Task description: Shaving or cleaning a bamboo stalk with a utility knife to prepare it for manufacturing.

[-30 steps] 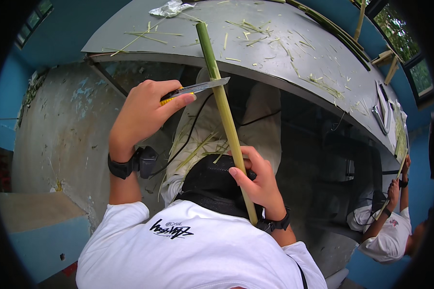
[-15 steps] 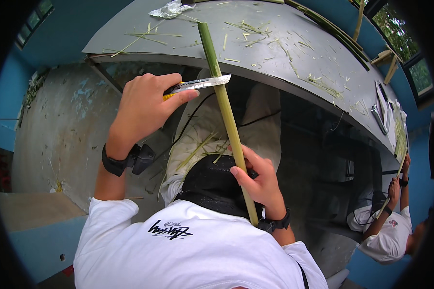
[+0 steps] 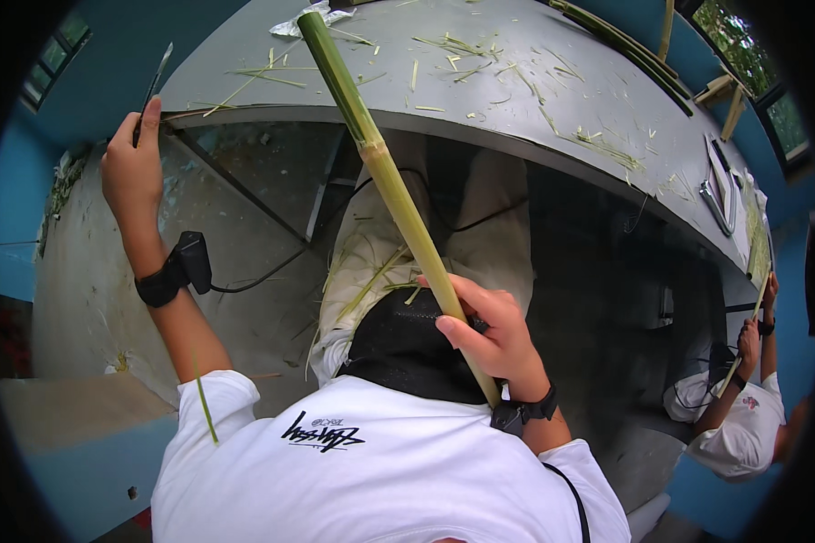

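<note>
My right hand (image 3: 493, 330) is closed around the lower part of a bamboo pole (image 3: 407, 213), which slants up and to the left over my lap. Its far end is still green-skinned; below a node the surface is pale yellow. The far tip overlaps the table in view. My left hand (image 3: 134, 172), raised at the far left and well apart from the bamboo, grips a utility knife (image 3: 157, 81) with its blade pointing up. A green shaving (image 3: 206, 405) shows by my left sleeve. More shavings (image 3: 371, 281) lie on my trousers and the black cloth in my lap.
A grey table (image 3: 353, 95) curves across the front, strewn with bamboo shavings (image 3: 598, 145). On it lie crumpled foil (image 3: 312, 20), long bamboo strips (image 3: 620, 54) and a metal-framed tool (image 3: 717, 199). At right another person (image 3: 743, 407) holds a thin strip. A cable runs beneath the table.
My left hand has swung the knife off the bamboo, out to the left and upward. The bamboo's far end has tilted left. A green shaving has appeared by my left sleeve.
</note>
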`<state>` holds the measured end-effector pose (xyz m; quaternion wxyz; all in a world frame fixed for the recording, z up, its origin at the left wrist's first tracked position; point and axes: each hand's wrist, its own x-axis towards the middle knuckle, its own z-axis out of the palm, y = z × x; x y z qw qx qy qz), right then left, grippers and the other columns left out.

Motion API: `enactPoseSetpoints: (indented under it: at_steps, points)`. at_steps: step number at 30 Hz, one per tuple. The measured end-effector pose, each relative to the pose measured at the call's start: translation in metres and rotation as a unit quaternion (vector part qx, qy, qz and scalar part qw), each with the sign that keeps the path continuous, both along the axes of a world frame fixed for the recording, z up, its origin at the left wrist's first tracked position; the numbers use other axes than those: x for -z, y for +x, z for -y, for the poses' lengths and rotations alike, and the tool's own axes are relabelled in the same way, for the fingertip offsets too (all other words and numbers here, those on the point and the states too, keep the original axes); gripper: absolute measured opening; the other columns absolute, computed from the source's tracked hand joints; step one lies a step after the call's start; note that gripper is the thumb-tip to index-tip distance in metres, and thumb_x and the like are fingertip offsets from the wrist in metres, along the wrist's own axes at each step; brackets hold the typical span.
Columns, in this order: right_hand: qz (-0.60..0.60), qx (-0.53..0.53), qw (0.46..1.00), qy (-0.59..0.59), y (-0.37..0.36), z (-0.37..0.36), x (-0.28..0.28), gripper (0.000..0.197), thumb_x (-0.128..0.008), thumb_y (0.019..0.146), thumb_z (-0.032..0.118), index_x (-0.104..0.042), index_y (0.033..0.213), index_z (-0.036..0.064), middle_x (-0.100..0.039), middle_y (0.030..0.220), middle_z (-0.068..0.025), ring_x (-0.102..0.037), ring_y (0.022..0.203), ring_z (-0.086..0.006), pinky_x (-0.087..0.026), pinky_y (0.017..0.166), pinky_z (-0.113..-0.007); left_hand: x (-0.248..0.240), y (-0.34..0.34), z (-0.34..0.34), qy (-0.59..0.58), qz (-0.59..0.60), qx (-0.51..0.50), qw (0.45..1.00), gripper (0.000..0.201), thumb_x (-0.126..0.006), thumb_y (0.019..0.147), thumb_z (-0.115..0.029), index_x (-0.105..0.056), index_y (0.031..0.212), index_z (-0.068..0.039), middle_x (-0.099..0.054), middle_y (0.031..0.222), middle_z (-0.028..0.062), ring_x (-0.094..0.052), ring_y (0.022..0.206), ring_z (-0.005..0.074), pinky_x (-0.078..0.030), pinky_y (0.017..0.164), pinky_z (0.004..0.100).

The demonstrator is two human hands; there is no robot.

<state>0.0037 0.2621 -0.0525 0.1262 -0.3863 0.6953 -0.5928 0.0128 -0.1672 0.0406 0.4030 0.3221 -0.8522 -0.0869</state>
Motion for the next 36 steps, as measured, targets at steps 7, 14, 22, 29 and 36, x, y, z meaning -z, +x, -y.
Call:
enactPoseSetpoints:
  at_steps: [7,14,22,29,36]
  points:
    - [0.053,0.012,0.998,0.02,-0.002,0.0,0.002,0.039,-0.062,0.097,0.008,-0.06,0.133,-0.0062,-0.057,0.067,-0.0001,-0.055,0.057,-0.0073,-0.041,0.057,-0.023,0.015,0.003,-0.092,0.072,-0.044,0.253,0.964,0.052,-0.064,0.1,-0.051,-0.059,0.085,-0.002,-0.044,0.063,0.007,-0.041,0.057,0.0203,-0.037,0.057,0.0342]
    - [0.123,0.01,0.992,-0.011,-0.004,-0.007,0.001,0.034,-0.062,0.099,0.01,-0.059,0.13,-0.0026,-0.059,0.07,-0.0003,-0.052,0.058,-0.0065,-0.04,0.056,-0.025,0.032,0.001,-0.152,0.099,0.056,0.398,0.91,0.044,-0.071,0.095,-0.045,-0.06,0.085,-0.004,-0.056,0.063,0.0121,-0.055,0.057,0.0345,-0.042,0.055,0.0411]
    - [0.127,0.027,0.991,0.024,-0.002,-0.005,0.004,0.034,-0.064,0.097,0.01,-0.059,0.13,-0.0005,-0.061,0.07,-0.0007,-0.053,0.058,-0.0069,-0.04,0.057,-0.025,0.046,-0.002,-0.162,0.119,0.083,0.412,0.9,0.042,-0.072,0.094,-0.045,-0.063,0.087,-0.004,-0.06,0.065,0.0119,-0.059,0.058,0.0342,-0.043,0.056,0.0409]
    - [0.101,0.044,0.993,0.05,0.002,-0.002,-0.001,0.04,-0.067,0.094,0.006,-0.058,0.132,-0.0015,-0.067,0.08,-0.0061,-0.063,0.067,-0.0097,-0.047,0.064,-0.025,0.049,0.0,-0.157,0.137,0.088,0.404,0.9,0.043,-0.072,0.093,-0.047,-0.064,0.087,-0.005,-0.06,0.064,0.0125,-0.059,0.058,0.035,-0.044,0.056,0.0411]
    - [0.045,0.066,0.996,0.025,0.005,0.001,0.008,0.049,-0.067,0.09,0.001,-0.06,0.138,-0.0048,-0.065,0.078,-0.003,-0.06,0.059,-0.0075,-0.045,0.058,-0.023,0.044,0.005,-0.157,0.155,0.107,0.393,0.9,0.038,-0.072,0.094,-0.038,-0.064,0.086,-0.002,-0.051,0.06,0.0095,-0.047,0.053,0.0235,-0.038,0.055,0.0345]
